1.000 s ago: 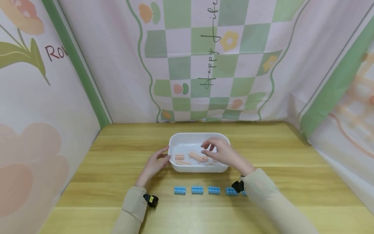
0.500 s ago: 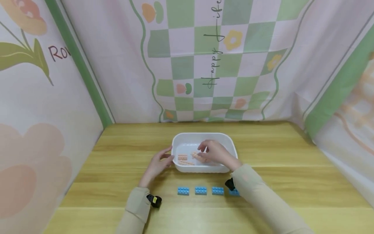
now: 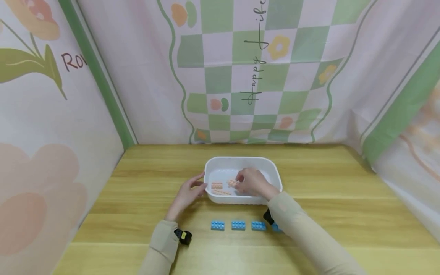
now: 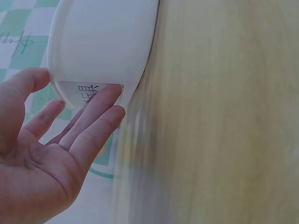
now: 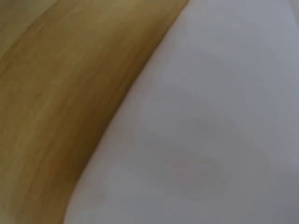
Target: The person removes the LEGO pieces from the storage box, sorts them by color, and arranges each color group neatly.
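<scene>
A white plastic bin (image 3: pixel 243 199) stands on the table with several pale pink toy building bricks (image 3: pixel 217 185) inside. My left hand (image 3: pixel 187 194) touches the bin's left end; in the left wrist view its fingers (image 4: pixel 96 130) are extended against the bin wall (image 4: pixel 105 42), over a printed label. My right hand (image 3: pixel 254 182) reaches into the bin with bent fingers down among the pink bricks. Whether it pinches one is hidden. The right wrist view holds only the blurred white bin wall (image 5: pixel 201 126) and wood, no hand.
Several blue toy bricks lie in a row in front of the bin, among them a left one (image 3: pixel 217 225) and a middle one (image 3: pixel 238 225). My right sleeve (image 3: pixel 306 229) partly covers the row's right end. A patterned curtain (image 3: pixel 237 126) hangs behind the wooden table (image 3: pixel 326 172).
My right hand has lowered from above the bin into the pink bricks, its fingers drawing closer together. The left hand stays at the bin's end. The head view has shifted slightly.
</scene>
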Available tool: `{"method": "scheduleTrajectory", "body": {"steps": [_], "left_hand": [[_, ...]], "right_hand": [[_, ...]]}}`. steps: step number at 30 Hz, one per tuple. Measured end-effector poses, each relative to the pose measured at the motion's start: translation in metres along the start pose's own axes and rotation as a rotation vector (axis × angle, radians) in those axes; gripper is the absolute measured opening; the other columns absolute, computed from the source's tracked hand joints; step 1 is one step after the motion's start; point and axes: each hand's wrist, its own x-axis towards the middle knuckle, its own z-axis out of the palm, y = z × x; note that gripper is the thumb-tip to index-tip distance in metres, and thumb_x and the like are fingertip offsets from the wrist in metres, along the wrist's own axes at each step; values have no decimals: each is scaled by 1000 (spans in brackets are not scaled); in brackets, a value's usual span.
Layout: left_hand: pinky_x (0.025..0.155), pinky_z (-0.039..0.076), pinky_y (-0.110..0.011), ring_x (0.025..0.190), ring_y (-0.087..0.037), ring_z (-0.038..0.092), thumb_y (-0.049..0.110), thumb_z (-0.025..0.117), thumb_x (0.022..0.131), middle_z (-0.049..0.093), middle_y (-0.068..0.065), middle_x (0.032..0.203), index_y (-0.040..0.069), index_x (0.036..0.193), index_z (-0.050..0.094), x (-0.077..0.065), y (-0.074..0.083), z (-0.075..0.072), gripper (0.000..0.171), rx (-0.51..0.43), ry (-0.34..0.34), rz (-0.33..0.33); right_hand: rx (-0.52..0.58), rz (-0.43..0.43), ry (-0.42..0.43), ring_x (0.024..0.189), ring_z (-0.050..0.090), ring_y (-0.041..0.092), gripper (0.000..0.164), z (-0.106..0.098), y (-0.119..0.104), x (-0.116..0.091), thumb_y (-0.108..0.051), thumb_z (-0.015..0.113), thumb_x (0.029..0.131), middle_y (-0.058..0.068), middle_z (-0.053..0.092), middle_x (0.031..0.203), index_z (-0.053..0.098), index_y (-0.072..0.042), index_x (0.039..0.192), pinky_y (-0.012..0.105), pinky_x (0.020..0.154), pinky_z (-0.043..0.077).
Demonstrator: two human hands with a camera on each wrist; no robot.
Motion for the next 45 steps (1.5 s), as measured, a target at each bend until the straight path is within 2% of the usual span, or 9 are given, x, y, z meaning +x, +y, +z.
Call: {"method": "scheduleTrajectory", "body": {"steps": [5,15,21,27,33,40,45], "left_hand": [[80,57,-41,90,-36,65,15,59,92,60,-25,118,9,139,44,-1,0,2,50,0,-13,-4],[80,58,-33,86,-25,67,18,60,92,61,-22,119,15,139,46,-4,3,2,49,13,-26,-9],[79,58,-34,86,-25,67,18,60,92,61,-21,119,16,138,46,-4,3,2,49,18,-24,-11],[79,58,-34,86,-26,67,19,61,91,61,-20,119,18,138,48,-5,4,3,48,18,-14,-22],[78,58,-33,84,-25,67,19,60,92,61,-22,118,15,138,47,-4,3,3,48,25,-13,-9],[79,58,-32,83,-22,68,20,61,92,62,-20,119,17,138,48,-5,4,2,48,29,-7,-31],[78,58,-31,83,-23,68,21,60,92,61,-21,119,16,138,47,-4,2,0,48,30,-8,-28]], "right_hand": [[-35,18,-8,81,58,17,19,6,5,2,-23,74,77,0,66,87,69,-12,92,35,79,50],[-92,-21,17,83,60,19,19,9,10,0,-26,74,78,0,68,86,69,-12,90,44,87,44],[-93,-41,33,79,58,17,19,12,11,0,-26,73,79,-1,68,85,70,-11,90,44,82,44],[-63,-71,92,81,57,17,24,11,10,-1,-29,70,82,0,68,87,71,-10,95,43,81,41],[18,-126,133,91,56,20,25,6,9,-6,-23,69,82,0,65,93,69,-10,104,47,90,33],[53,-275,231,86,56,19,23,-3,4,-17,-20,71,82,-2,62,88,70,-10,103,47,83,31],[86,-315,287,87,57,19,26,-9,-2,-30,-23,73,81,-2,63,89,71,-11,104,45,84,32]]}}
